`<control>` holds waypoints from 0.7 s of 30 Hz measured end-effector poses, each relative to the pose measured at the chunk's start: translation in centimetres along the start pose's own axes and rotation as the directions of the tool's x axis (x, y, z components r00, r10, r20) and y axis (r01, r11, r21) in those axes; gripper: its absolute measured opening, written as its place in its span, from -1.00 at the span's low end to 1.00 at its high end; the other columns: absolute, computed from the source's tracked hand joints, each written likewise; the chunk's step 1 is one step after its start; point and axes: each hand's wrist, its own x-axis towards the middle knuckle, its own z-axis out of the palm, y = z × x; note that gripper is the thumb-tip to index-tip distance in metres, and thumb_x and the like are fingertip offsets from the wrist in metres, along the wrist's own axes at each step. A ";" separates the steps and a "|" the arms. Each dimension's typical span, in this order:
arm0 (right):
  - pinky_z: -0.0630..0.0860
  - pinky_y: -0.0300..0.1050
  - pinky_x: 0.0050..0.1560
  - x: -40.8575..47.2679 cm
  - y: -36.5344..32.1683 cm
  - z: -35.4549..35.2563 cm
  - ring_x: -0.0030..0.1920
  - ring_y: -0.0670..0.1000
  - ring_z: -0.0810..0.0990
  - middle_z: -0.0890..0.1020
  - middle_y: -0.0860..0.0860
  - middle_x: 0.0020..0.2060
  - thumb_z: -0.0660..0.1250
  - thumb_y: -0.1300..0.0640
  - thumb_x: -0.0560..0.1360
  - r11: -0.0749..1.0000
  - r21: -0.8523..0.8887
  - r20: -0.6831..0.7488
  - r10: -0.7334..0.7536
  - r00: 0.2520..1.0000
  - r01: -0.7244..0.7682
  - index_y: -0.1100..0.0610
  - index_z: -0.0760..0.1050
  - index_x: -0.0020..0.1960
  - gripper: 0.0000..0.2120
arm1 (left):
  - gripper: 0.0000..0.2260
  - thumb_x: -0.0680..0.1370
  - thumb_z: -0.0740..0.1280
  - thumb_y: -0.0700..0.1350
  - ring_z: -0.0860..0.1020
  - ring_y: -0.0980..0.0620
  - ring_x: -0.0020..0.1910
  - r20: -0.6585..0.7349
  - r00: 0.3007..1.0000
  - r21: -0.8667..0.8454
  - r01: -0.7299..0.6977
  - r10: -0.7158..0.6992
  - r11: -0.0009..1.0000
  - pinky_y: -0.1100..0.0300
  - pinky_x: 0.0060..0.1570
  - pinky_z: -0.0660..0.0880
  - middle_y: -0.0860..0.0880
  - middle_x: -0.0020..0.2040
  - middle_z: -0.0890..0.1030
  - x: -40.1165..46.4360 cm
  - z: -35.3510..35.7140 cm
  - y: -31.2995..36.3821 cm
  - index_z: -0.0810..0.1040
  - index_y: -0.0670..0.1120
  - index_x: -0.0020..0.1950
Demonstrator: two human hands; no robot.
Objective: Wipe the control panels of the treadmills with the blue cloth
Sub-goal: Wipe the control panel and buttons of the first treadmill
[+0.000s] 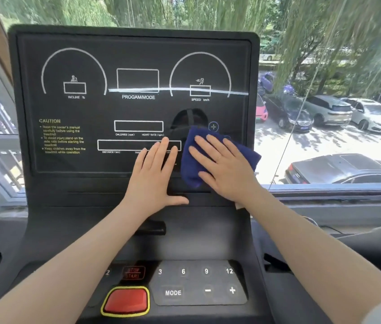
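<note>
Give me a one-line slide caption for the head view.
Right hand presses the blue cloth flat on the treadmill panel; left hand rests beside it.

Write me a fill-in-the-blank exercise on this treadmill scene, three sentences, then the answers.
1. The right hand presses a cloth of ____ colour flat against the control panel.
2. The left hand lies flat on the panel and holds ____.
3. Low on the console, the big red button has a rim of ____ colour.

Missing words: blue; nothing; yellow
</note>
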 end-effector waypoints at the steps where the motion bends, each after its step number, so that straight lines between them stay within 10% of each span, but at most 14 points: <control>1: 0.09 0.04 0.37 0.9 1.0 -0.3 0.42 0.11 0.24 0.32 0.08 0.43 0.07 -0.07 0.53 0.999 0.010 -0.021 0.048 0.999 -0.048 0.08 0.29 0.45 -0.49 | -0.07 0.24 0.29 0.41 0.31 -0.23 0.35 -0.042 0.999 -0.053 -0.001 -0.001 0.999 -0.03 0.37 0.09 -0.26 0.41 0.31 0.3 -0.4 -0.2 0.30 -0.20 0.39; 6: 0.09 0.11 0.40 6.0 5.4 -2.3 0.44 0.17 0.22 0.27 0.11 0.45 0.04 -0.04 0.54 0.946 0.104 -0.132 0.319 0.938 -0.307 0.10 0.25 0.46 -0.48 | -0.34 0.38 0.21 0.23 0.53 -0.19 0.10 -0.163 0.987 -0.146 -0.008 -0.016 0.989 -0.02 0.13 0.41 -0.17 0.17 0.54 2.9 -3.4 -1.5 0.42 -0.19 0.32; 11: 0.01 0.10 0.43 9.6 4.3 -2.9 0.48 0.16 0.12 0.18 0.12 0.49 0.04 -0.01 0.56 0.801 0.172 -0.171 0.598 0.783 -0.574 0.06 0.17 0.50 -0.49 | -0.18 0.33 0.36 0.24 0.43 -0.19 0.26 -0.165 0.984 -0.112 0.049 -0.067 0.993 -0.08 0.21 0.38 -0.19 0.33 0.42 4.7 -5.1 -3.9 0.24 -0.22 0.42; 21: 0.03 0.06 0.41 7.7 -5.0 -0.5 0.44 0.14 0.22 0.28 0.10 0.45 0.08 -0.09 0.53 0.978 0.105 -0.035 0.185 0.982 -0.180 0.07 0.28 0.45 -0.48 | 0.22 0.16 0.31 0.48 -0.12 -0.08 0.51 0.009 0.998 0.042 0.058 -0.058 0.997 0.06 0.44 -0.14 -0.17 0.53 -0.14 6.8 -7.1 -7.6 -0.15 -0.20 0.51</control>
